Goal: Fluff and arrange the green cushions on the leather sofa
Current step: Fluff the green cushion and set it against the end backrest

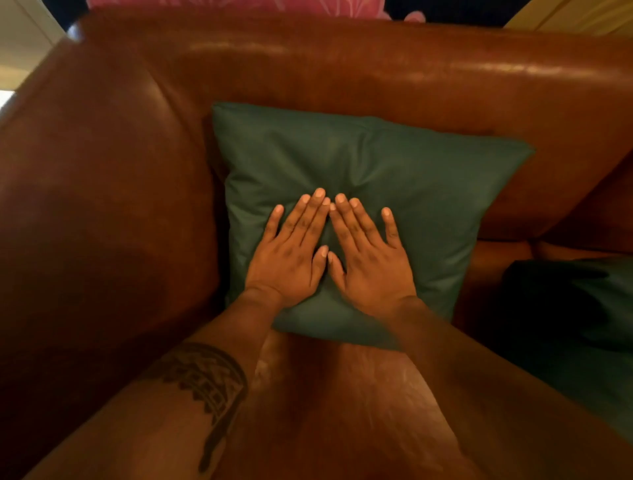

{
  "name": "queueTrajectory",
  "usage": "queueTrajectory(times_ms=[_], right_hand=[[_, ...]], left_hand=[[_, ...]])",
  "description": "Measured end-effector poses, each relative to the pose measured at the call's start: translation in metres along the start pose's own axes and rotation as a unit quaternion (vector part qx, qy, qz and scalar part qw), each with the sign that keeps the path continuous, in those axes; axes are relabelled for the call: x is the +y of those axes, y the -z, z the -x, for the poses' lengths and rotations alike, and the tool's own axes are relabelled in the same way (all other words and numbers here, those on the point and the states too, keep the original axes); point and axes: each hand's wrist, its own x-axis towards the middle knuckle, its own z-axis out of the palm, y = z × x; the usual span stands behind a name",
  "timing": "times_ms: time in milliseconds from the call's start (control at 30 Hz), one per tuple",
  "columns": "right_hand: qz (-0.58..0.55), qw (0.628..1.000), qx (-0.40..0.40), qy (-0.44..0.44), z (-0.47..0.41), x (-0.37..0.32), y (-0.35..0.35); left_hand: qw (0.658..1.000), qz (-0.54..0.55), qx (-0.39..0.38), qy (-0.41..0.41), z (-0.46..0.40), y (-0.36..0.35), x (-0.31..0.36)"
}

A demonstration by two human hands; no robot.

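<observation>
Both my grips, left hand (289, 255) and right hand (368, 257), spread flat on soft, slippery-looking green cushion (428, 192); I'd grab corners at 11 and 2 o'clock.

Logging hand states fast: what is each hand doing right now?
Left hand: open, pressing flat on the green cushion.
Right hand: open, pressing flat on it too.

This looks like a living room in a home, because there is a big shiny brown leather sofa (342, 75) with a soft green cushion (376, 164) on it and a pink flowery cloth (239, 4) behind it.
</observation>
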Motion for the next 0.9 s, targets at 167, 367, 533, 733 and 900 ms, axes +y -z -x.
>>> queueTrajectory(times_ms=[167,367,533,733,900], right_hand=[[0.019,0.999,0.013,0.043,0.015,0.024,0.004],[0.024,0.998,-0.006,0.052,0.033,0.056,0.032],[-0.125,0.990,0.063,0.013,0.002,0.060,0.076],[-0.146,0.982,0.044,-0.112,-0.091,0.109,0.134],[-0.116,0.913,-0.321,-0.222,-0.094,0.151,0.134]], left_hand=[[0.999,-0.023,-0.005,-0.031,0.006,0.006,-0.015],[0.999,-0.012,-0.026,-0.017,0.006,0.027,-0.016],[0.997,0.073,0.016,0.031,-0.014,0.068,-0.022],[0.993,0.097,-0.021,0.072,-0.114,0.123,-0.058],[0.966,0.009,-0.239,0.099,-0.144,0.140,-0.076]])
